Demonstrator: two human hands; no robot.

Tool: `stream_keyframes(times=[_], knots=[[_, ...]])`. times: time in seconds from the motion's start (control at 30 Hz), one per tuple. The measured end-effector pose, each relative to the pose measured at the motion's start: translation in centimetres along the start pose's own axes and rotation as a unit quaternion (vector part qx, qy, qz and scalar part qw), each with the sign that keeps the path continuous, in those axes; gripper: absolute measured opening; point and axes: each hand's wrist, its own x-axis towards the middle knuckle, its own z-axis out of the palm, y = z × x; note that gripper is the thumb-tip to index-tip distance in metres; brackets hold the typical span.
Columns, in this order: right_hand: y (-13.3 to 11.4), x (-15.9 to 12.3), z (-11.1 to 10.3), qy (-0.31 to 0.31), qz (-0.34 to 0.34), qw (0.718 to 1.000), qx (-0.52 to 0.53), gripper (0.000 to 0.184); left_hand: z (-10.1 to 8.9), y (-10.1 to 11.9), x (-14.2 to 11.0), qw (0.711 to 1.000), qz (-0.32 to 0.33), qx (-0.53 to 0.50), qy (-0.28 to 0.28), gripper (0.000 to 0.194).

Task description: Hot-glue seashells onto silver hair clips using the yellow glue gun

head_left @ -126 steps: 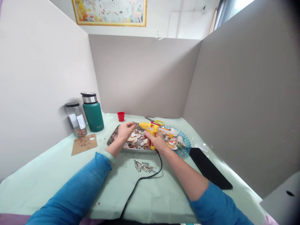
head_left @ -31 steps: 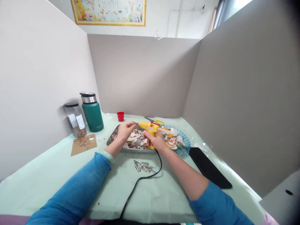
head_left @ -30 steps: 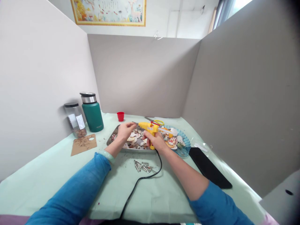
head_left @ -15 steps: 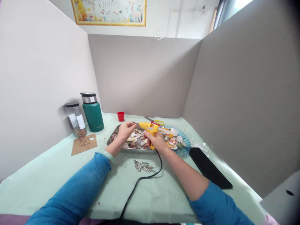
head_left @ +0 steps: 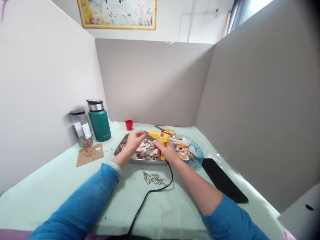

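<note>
A yellow hot glue gun (head_left: 160, 136) is gripped by my right hand (head_left: 167, 150), its nozzle pointing left and a clear glue stick jutting from its back end. My left hand (head_left: 135, 139) is pinched close to the nozzle; a small dark, thin item shows at its fingertips, too small to name. Both hands are over a metal tray (head_left: 147, 161) of seashells. Right of the tray, a blue glass plate (head_left: 199, 155) carries more shells (head_left: 183, 151). The glue gun's black cord (head_left: 150, 191) curves toward the table's front edge.
Silver metal clips (head_left: 153, 178) lie in front of the tray. Scissors (head_left: 166, 130) and a red cup (head_left: 129, 125) are behind it. To the left stand a green bottle (head_left: 99, 123), a clear jar (head_left: 82, 128) and a brown board (head_left: 89, 155). A black flat object (head_left: 223, 180) lies right.
Both hands and the glue gun hold nearly the same pose. The whole view has shifted very slightly downward in the frame.
</note>
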Motion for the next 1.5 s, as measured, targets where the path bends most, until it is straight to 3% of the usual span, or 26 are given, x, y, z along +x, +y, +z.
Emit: stream_keyframes(times=[0.23, 1.1, 1.5], knots=[[-0.5, -0.3, 0.0, 0.019, 0.007, 1.0, 0.002, 0.041, -0.1, 0.4, -0.2, 1.0, -0.022, 0.007, 0.02, 0.036], [-1.3, -0.6, 0.0, 0.015, 0.021, 0.998, -0.062, 0.043, -0.2, 0.6, -0.1, 1.0, 0.0, 0.003, 0.019, 0.032], [-1.0, -0.4, 0.1, 0.007, 0.003, 1.0, 0.007, 0.039, 0.0, 0.9, -0.4, 1.0, 0.025, 0.007, -0.01, 0.027]])
